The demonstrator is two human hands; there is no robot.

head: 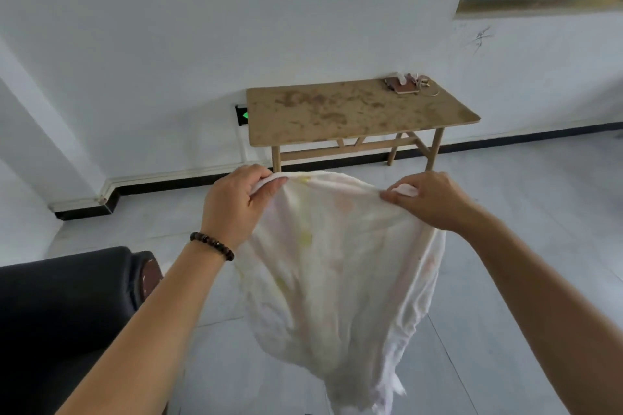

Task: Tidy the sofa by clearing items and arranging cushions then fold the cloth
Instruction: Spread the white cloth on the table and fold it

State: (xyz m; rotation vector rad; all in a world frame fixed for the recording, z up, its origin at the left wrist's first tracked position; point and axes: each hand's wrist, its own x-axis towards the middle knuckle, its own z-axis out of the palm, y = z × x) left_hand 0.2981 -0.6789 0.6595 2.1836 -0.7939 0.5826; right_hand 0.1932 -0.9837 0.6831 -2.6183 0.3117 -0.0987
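Head view: the cloth (337, 263), white w/ pale yellow and pink spots, hangs in the air in front of the person, above the grey floor (505, 212). The left hand (232, 205) grips one end of its top edge. The fingers (256, 173) curl over the edge from the far side and the thumb presses from the near side, so the fabric is held btw. them. The right hand (428, 200) pinches the other end of the top edge w/ fingertips close together, and a small bunch of fabric stands out above the knuckles.

Btw. the two grips the top edge runs left-right in a shallow arc, higher in the middle. Below the fingers the cloth falls loose w/ many wrinkles. Its long axis goes top-to-bottom. The lower end gets narrower and points down to the floor, a bit toward the right-hand side, and its ragged tip reaches the bottom of the frame.

A dark bead bracelet (212, 246) sits on the left wrist. Below and left of the left fingers is the black sofa (67, 307), apart from the cloth. Beyond the fingers a wooden table (354, 111) w/ a stained top stands against the white wall (202, 27). Small items (406, 84) lie at its far right corner, too small to tell what they are. A green sign (242, 115) is on the wall just left of the table.
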